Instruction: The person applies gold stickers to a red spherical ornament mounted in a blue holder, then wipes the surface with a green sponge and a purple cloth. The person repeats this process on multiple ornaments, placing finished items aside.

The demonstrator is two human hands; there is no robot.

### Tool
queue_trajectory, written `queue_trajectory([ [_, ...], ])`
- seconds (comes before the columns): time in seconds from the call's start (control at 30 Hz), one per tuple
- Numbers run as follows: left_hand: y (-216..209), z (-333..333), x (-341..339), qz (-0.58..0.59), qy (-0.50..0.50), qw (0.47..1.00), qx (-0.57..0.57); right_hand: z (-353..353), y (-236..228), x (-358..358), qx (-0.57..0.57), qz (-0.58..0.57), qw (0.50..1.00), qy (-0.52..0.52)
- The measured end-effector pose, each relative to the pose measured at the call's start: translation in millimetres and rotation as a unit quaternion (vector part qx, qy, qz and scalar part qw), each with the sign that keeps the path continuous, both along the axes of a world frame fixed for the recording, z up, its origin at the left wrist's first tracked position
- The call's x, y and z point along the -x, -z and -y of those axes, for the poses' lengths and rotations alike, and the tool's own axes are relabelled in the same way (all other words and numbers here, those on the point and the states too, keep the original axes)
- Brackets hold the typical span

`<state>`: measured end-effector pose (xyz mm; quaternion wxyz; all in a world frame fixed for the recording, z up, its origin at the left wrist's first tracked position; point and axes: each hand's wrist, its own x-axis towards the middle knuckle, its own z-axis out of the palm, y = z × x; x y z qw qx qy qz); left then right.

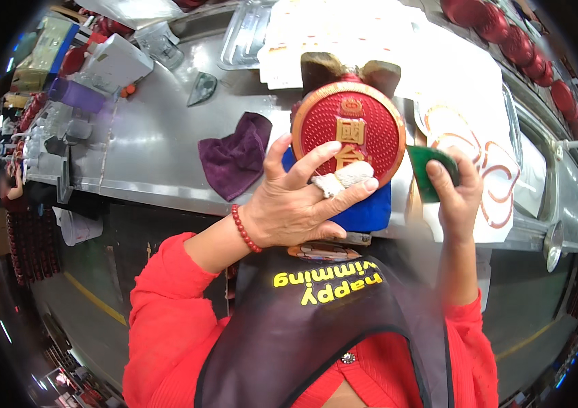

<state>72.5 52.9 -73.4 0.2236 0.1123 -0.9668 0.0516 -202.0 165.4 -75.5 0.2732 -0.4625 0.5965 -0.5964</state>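
A round red disc (pixel 370 126) with a dimpled face, raised gold characters and an orange-gold rim sits in front of me, with a blue cloth (pixel 364 212) below it. My left hand (pixel 296 194) is spread over the disc's lower left part, fingers apart. A bit of white cloth (pixel 345 179) lies among those fingers, seemingly wrapped round one of them. Just right of the disc's rim, my right hand (pixel 457 187) pinches a flat green scraper (pixel 428 173) between thumb and fingers. Whether the scraper touches the rim I cannot tell.
A purple cloth (pixel 236 155) lies left of the disc on the metal table (pixel 153 149). Dark padded supports (pixel 379 78) stand behind the disc. White sheets (pixel 336 30) with orange-red rings (pixel 496 183) cover the back and right. A clear tray (pixel 245 34) and glass mug (pixel 160 44) stand farther left.
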Motion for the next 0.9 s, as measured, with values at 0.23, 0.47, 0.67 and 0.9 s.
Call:
queue_trajectory([
  [0.23, -12.5, 37.8, 15.9, -0.024, -0.089, 0.996, -0.001, -3.2, 4.4, -5.9, 0.025, 0.027, 0.999, -0.005],
  [0.47, -23.4, 13.2, 2.9, -0.037, -0.084, 0.996, -0.005, -8.0, 3.1, -0.3, 0.020, 0.062, 0.998, -0.009],
  [0.67, -27.3, 57.9, 25.1, -0.025, -0.073, 0.997, -0.007, -5.2, 8.4, -2.6, 0.039, 0.102, 0.994, 0.018],
  [0.9, -18.1, 22.1, 23.7, 0.009, -0.046, 0.999, -0.008, -9.4, 3.5, -22.0, 0.011, 0.197, 0.979, 0.040],
])
